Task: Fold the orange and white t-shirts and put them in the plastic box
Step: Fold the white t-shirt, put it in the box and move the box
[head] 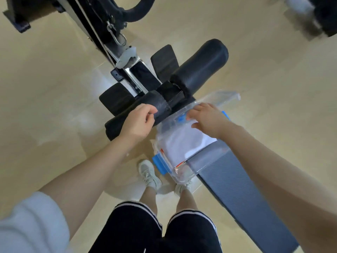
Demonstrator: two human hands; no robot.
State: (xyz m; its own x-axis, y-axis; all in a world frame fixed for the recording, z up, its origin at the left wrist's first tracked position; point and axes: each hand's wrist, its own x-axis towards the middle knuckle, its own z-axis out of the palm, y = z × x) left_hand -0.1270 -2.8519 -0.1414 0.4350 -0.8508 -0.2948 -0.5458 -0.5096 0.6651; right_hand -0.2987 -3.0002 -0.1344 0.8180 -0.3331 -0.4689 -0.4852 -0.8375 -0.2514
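**Inspector:** Box (184, 148) sits on the end of the grey bench pad (235, 181), directly under the right hand (207, 120) and just to the inner side of the left hand (140, 122). It is clear plastic with blue clips (160, 164). White t-shirt (184, 141) lies folded inside, on top. A strip of orange shows at the near edge below it, probably the orange t-shirt (179, 163), though blur keeps me from confirming.

**Assessor:** State of the hands?

**Inspector:** Right hand is spread flat, fingers fairly straight, resting on the lid or on the fabric at the far end of the box; gripping nothing that I can see. Left hand hangs beside the black foam roller (138, 112), fingers loosely curled, thumb near the forefinger, holding nothing.

**Assessor:** Handling?

**Inspector:** Judged, not observed: the shirts are light, soft and limp, and will spring up under a lid unless pressed flat from the middle. The box is light, rigid, smooth-walled and likely slippery; it overhangs the pad on the left-hand side, so a one-sided push could tip it.

**Assessor:** Where to take hold?

**Inspector:** Both short ends, at the rim beside the clips, one hand each. Steady it with the left hand before pressing the clips home.
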